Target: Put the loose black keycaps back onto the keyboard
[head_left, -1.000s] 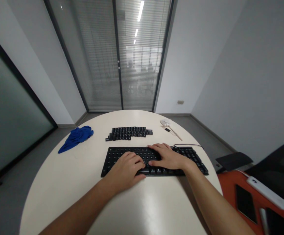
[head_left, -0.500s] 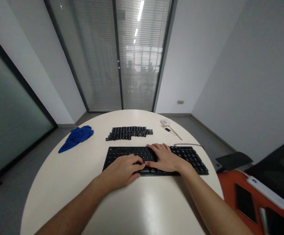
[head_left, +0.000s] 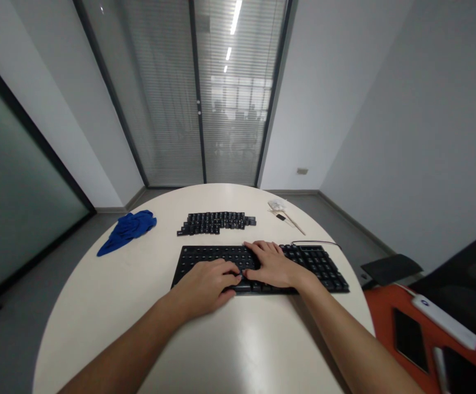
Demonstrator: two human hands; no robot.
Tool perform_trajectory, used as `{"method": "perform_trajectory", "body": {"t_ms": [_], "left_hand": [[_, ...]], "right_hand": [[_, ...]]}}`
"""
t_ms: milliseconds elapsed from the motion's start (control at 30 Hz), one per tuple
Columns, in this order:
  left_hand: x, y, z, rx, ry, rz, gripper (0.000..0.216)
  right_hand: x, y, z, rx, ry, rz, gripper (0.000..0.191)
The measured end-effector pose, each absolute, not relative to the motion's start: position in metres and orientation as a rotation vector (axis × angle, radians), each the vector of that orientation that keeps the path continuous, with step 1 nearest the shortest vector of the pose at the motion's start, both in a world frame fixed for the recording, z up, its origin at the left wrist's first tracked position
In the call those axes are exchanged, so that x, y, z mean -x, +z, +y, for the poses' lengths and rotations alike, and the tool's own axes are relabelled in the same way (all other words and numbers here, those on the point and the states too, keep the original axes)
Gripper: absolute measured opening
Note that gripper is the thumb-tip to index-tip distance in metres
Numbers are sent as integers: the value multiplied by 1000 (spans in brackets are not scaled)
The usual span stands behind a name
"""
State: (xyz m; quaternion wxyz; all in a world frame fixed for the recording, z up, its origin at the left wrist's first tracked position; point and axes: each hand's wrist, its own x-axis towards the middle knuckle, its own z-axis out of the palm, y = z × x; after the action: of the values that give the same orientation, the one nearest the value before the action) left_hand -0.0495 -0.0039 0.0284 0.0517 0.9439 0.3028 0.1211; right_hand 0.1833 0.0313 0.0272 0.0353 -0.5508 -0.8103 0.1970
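Observation:
A black keyboard point(head_left: 315, 265) lies across the round white table point(head_left: 98, 306) in front of me. My left hand point(head_left: 203, 285) rests on its front middle rows, fingers curled, fingertips pressed down by the thumb; whatever is under them is hidden. My right hand point(head_left: 273, 265) lies flat on the keys just right of it, fingers stretched out, thumb nearly touching my left fingertips. Farther back, a block of loose black keycaps point(head_left: 215, 222) is laid out in rows.
A crumpled blue cloth point(head_left: 128, 230) lies at the table's left. Small white and black bits with a thin stick point(head_left: 284, 212) sit at the back right. The keyboard's cable point(head_left: 315, 242) loops behind it. An orange surface point(head_left: 385, 317) with a phone point(head_left: 411, 339) stands at lower right.
Both hands have shifted slightly on the keyboard. My right thumb has drawn in toward my left fingertips, and my left hand has slid a little to the left.

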Motion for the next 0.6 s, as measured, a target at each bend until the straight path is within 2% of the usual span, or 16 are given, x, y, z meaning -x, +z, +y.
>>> {"method": "perform_trajectory", "body": {"t_ms": [600], "left_hand": [[53, 22, 1, -2822, 446, 883, 21]], "right_hand": [[-182, 18, 33, 1707, 595, -2483, 90]]}}
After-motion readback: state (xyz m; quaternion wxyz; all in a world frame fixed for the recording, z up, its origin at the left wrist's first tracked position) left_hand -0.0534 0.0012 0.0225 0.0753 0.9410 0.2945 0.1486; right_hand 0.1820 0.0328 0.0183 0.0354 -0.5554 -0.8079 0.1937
